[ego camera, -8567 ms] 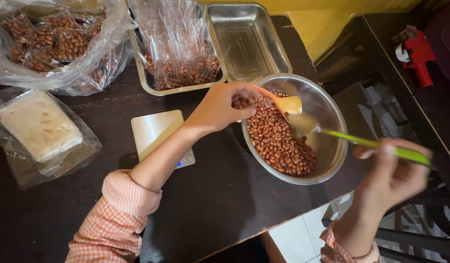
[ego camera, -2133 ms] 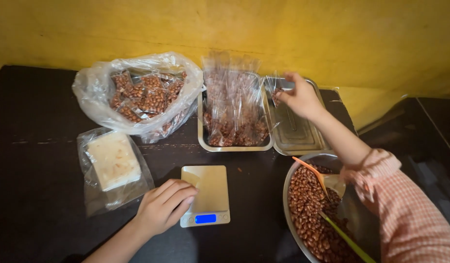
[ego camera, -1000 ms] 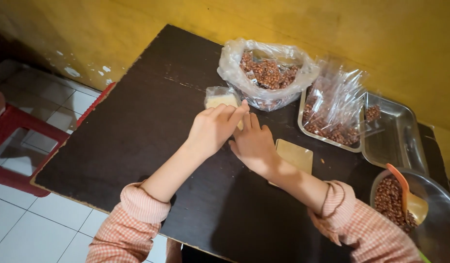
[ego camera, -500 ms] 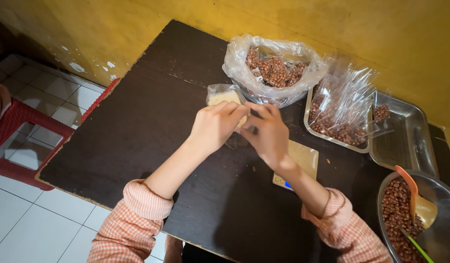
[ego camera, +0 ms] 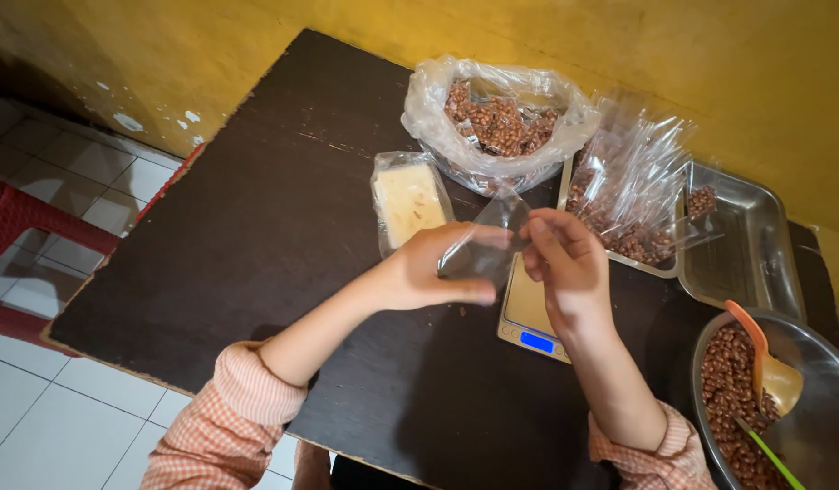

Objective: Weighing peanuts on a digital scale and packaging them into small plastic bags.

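Both hands, left hand (ego camera: pixel 428 272) and right hand (ego camera: pixel 564 259), fingers pinched on small clear plastic bag (ego camera: pixel 481 249) above small digital scale (ego camera: pixel 531 308); rub mouth layers apart gently.

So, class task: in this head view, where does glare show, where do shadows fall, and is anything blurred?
Head view: glare on the clear bags and steel tray; both hands cast soft shadows on the dark table; the small clear bag is slightly blurred.

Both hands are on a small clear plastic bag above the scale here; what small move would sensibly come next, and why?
Probably spread the mouth of the small clear plastic bag open. The left hand and right hand pinch it from either side and it looks flat and empty. The round metal bowl of brown peanuts with its orange scoop sits to the right, beside the small digital scale.
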